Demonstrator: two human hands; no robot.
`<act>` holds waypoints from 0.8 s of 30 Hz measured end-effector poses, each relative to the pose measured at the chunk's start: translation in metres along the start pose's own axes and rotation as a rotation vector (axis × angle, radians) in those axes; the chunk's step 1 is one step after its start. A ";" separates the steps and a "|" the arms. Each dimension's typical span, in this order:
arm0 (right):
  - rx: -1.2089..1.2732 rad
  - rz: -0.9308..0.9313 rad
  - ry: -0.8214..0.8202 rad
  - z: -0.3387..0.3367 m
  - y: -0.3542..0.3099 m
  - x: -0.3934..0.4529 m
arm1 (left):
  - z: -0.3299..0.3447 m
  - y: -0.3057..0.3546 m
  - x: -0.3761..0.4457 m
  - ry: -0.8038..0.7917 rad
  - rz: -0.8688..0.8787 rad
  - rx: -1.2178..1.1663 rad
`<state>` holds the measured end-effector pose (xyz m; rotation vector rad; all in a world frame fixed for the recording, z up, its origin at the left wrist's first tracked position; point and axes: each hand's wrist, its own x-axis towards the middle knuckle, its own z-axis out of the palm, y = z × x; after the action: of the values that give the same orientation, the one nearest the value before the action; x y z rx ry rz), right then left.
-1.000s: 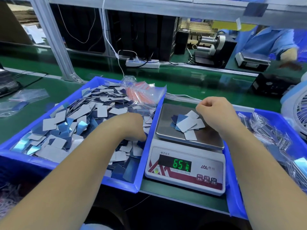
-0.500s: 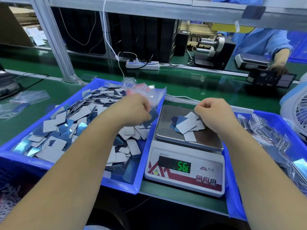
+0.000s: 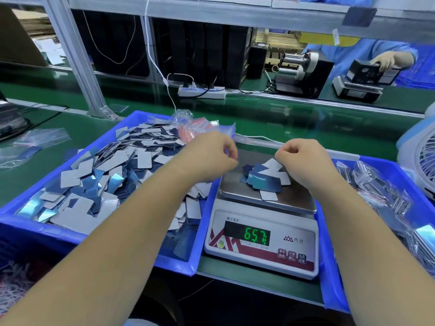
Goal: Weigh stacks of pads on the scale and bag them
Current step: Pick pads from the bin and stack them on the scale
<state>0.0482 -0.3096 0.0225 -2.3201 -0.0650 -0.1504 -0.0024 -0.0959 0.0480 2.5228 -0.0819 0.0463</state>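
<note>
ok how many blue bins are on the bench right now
2. One blue bin sits left of the scale, full of loose pads. The other blue bin sits right of it, holding bagged pads and partly cut off by the frame.

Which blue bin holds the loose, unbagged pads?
The left blue bin, beside the scale; the right bin holds pads already sealed in clear bags.
</note>
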 end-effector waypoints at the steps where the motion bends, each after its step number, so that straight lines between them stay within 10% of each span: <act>1: -0.004 -0.001 -0.007 0.000 0.000 0.000 | -0.006 -0.008 -0.002 -0.040 -0.043 0.100; 9: -0.031 -0.024 -0.043 -0.001 -0.005 -0.004 | -0.011 -0.052 -0.022 -0.419 -0.288 0.407; 19: -0.032 -0.029 -0.062 0.000 -0.005 -0.004 | 0.012 -0.047 -0.022 -0.474 -0.236 0.437; 24: -0.039 -0.035 -0.061 -0.001 -0.007 -0.005 | 0.006 -0.044 -0.017 -0.231 -0.187 0.332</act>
<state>0.0423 -0.3062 0.0275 -2.3630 -0.1338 -0.0995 -0.0163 -0.0626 0.0171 2.8451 0.0763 -0.3337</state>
